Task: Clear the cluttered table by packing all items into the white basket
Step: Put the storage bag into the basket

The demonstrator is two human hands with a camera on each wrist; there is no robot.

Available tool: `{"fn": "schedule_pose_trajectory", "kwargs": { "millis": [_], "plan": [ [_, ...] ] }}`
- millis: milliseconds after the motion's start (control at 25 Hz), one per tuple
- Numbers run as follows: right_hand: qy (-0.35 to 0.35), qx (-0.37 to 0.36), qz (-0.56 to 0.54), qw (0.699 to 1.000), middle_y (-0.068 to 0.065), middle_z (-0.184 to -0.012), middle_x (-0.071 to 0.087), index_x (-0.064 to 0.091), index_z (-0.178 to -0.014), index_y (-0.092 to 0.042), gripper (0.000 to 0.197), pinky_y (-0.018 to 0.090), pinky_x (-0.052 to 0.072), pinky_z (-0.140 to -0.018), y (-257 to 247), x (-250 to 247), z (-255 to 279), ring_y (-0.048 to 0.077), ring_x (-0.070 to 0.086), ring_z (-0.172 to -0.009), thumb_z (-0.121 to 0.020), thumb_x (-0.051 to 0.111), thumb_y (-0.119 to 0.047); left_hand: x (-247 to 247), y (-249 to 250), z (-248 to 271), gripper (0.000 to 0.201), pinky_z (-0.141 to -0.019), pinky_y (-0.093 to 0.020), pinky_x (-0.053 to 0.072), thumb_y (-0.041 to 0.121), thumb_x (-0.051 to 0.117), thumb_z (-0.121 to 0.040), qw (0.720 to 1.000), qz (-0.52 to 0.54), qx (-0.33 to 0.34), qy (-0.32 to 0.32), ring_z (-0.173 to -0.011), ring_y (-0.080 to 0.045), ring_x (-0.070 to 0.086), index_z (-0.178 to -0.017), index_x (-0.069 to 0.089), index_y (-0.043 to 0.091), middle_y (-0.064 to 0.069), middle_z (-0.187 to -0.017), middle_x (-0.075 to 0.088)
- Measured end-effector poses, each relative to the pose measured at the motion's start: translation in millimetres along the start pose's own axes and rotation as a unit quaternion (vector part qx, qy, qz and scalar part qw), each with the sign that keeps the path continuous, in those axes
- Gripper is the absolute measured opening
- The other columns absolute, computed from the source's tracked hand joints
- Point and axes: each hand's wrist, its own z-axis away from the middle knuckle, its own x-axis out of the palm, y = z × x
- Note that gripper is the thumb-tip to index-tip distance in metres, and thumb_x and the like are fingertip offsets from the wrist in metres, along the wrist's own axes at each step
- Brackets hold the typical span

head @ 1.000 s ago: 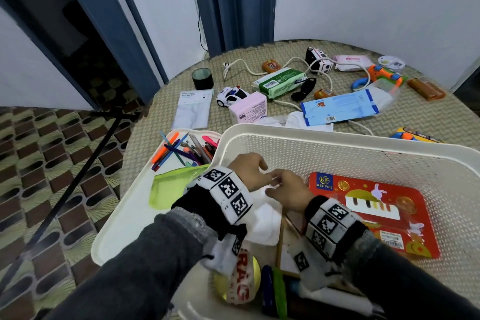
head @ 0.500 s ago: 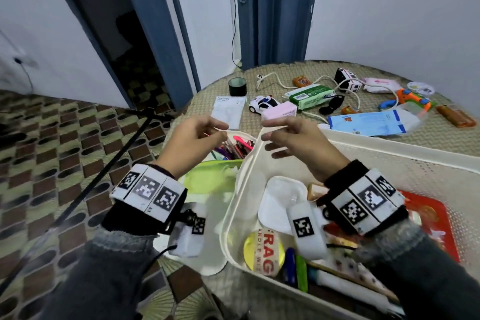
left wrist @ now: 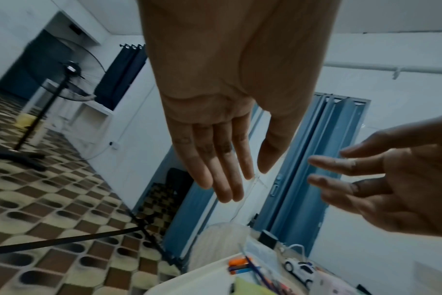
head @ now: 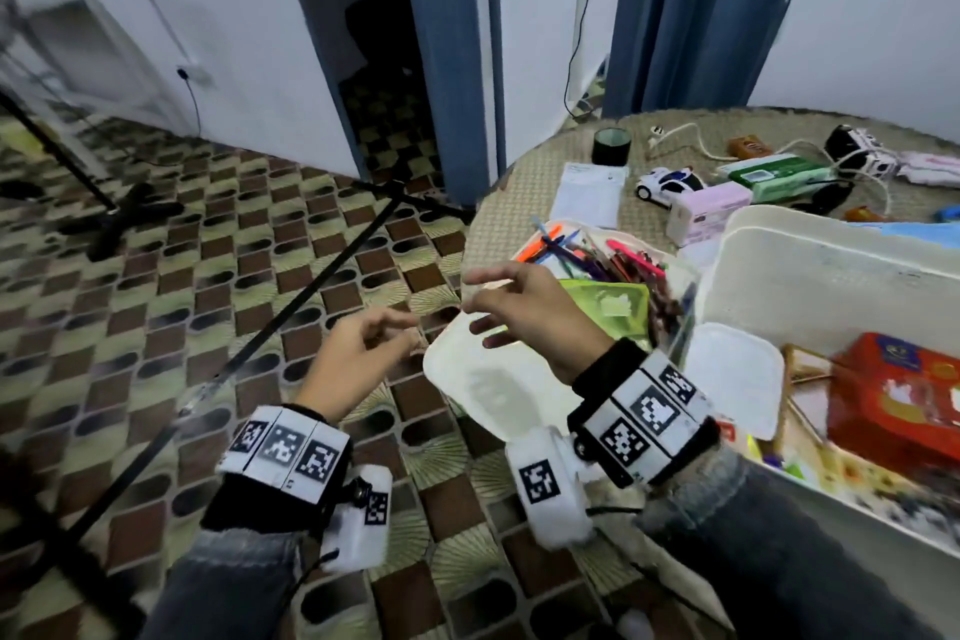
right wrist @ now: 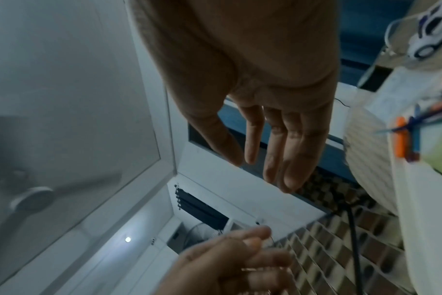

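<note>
Round woven-mat table (head: 524, 182), checkered tile floor (head: 156, 276), blue folding door (head: 691, 5)

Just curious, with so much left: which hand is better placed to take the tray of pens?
Probably the right hand: it hovers over the pen tray, while the left hand hangs over the floor.

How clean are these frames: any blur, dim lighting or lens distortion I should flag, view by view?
Head view: wide-angle bending of the door frames, motion smear on the left hand and the white basket. Left wrist view: dim and bluish, the palm fairly sharp, the floor streaked. Right wrist view: darkest and softest, the right hand and the toy car both blurred.
</note>
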Motion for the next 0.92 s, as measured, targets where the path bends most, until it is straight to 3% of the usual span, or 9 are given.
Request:
{"fn": "schedule_pose_trajectory", "kwargs": {
  "millis": [160, 280, 320, 440, 520, 600, 720, 840, 920],
  "plan": [
    [-0.031, 0.075, 0.003, 0.997, 0.016, -0.086, 0.058, 0.058, -0.104, -0.008, 0.016, 0.028, 0.044, -0.052, 58, 66, -16, 0.028, 0.054, -0.066, -0.090, 0.056, -0.001, -44, -68, 18, 0.013, -0.061, -0.018, 0.043, 0.010, 0.059, -0.091, 0.999, 0.017, -0.037, 0.010, -0.088, -0.028, 0.064, -0.093, 0.067, 0.020, -0.026, -0.097, 0.067],
    [-0.021, 0.123, 0.010, 0.992, 0.016, -0.085, 0.058, 0.057, -0.105, -0.006, 0.017, 0.023, 0.042, -0.043, 96, 84, -29, 0.019, 0.051, -0.054, -0.090, 0.055, 0.002, -61, -107, 21, 0.016, -0.076, -0.026, 0.051, 0.007, 0.060, -0.090, 0.998, 0.031, -0.055, 0.004, -0.090, -0.033, 0.064, -0.091, 0.067, 0.022, -0.023, -0.091, 0.069],
    [-0.018, 0.137, 0.013, 0.990, 0.017, -0.086, 0.058, 0.057, -0.105, -0.006, 0.017, 0.022, 0.041, -0.041, 105, 89, -35, 0.018, 0.051, -0.054, -0.090, 0.054, 0.002, -67, -119, 19, 0.018, -0.079, -0.030, 0.050, 0.006, 0.061, -0.089, 0.997, 0.034, -0.064, 0.002, -0.085, -0.032, 0.063, -0.090, 0.067, 0.023, -0.023, -0.089, 0.068],
    [0.003, 0.169, 0.019, 0.985, 0.016, -0.083, 0.057, 0.060, -0.097, -0.010, 0.013, 0.021, 0.042, -0.044, 119, 99, -58, 0.018, 0.051, -0.056, -0.091, 0.055, 0.001, -78, -147, 2, 0.018, -0.077, -0.020, 0.048, 0.004, 0.061, -0.089, 0.994, 0.068, -0.090, 0.005, -0.083, -0.023, 0.059, -0.091, 0.066, 0.022, -0.023, -0.088, 0.065],
    [0.026, 0.156, 0.023, 0.987, 0.013, -0.083, 0.060, 0.062, -0.099, -0.010, 0.013, 0.024, 0.045, -0.052, 123, 103, -81, 0.019, 0.055, -0.062, -0.089, 0.059, -0.003, -84, -157, -19, 0.016, -0.079, -0.024, 0.047, 0.007, 0.062, -0.088, 0.991, 0.086, -0.098, 0.006, -0.083, -0.022, 0.057, -0.092, 0.067, 0.022, -0.020, -0.087, 0.064],
    [0.057, 0.128, 0.046, 0.989, 0.009, -0.083, 0.060, 0.063, -0.107, -0.010, 0.020, 0.025, 0.046, -0.060, 126, 106, -111, 0.018, 0.056, -0.070, -0.087, 0.062, -0.004, -90, -164, -47, 0.016, -0.077, -0.021, 0.046, 0.009, 0.063, -0.088, 0.991, 0.089, -0.099, -0.008, -0.083, -0.021, 0.056, -0.094, 0.066, 0.024, -0.017, -0.089, 0.063],
    [0.079, 0.100, 0.070, 0.989, 0.003, -0.076, 0.054, 0.062, -0.110, -0.010, 0.025, 0.018, 0.044, -0.056, 126, 111, -158, 0.014, 0.052, -0.068, -0.086, 0.062, -0.002, -101, -171, -99, 0.018, -0.078, -0.021, 0.048, 0.008, 0.062, -0.089, 0.992, 0.086, -0.085, -0.026, -0.088, -0.023, 0.059, -0.094, 0.064, 0.026, -0.018, -0.098, 0.066],
    [0.091, 0.114, 0.041, 0.988, 0.011, -0.079, 0.052, 0.060, -0.115, -0.004, 0.030, 0.018, 0.041, -0.053, 124, 115, -209, 0.015, 0.047, -0.063, -0.086, 0.061, 0.003, -114, -171, -158, 0.015, -0.066, -0.014, 0.044, 0.009, 0.060, -0.090, 0.994, 0.058, -0.074, -0.062, -0.075, -0.014, 0.053, -0.095, 0.064, 0.022, -0.005, -0.085, 0.061],
    [0.093, 0.125, 0.031, 0.987, 0.011, -0.082, 0.053, 0.060, -0.116, -0.005, 0.031, 0.021, 0.045, -0.058, 123, 118, -234, 0.017, 0.049, -0.066, -0.086, 0.063, 0.000, -120, -171, -192, 0.014, -0.060, -0.008, 0.041, 0.012, 0.060, -0.090, 0.994, 0.032, -0.069, -0.081, -0.071, -0.008, 0.050, -0.101, 0.065, 0.019, 0.000, -0.082, 0.059]
  ]
}}
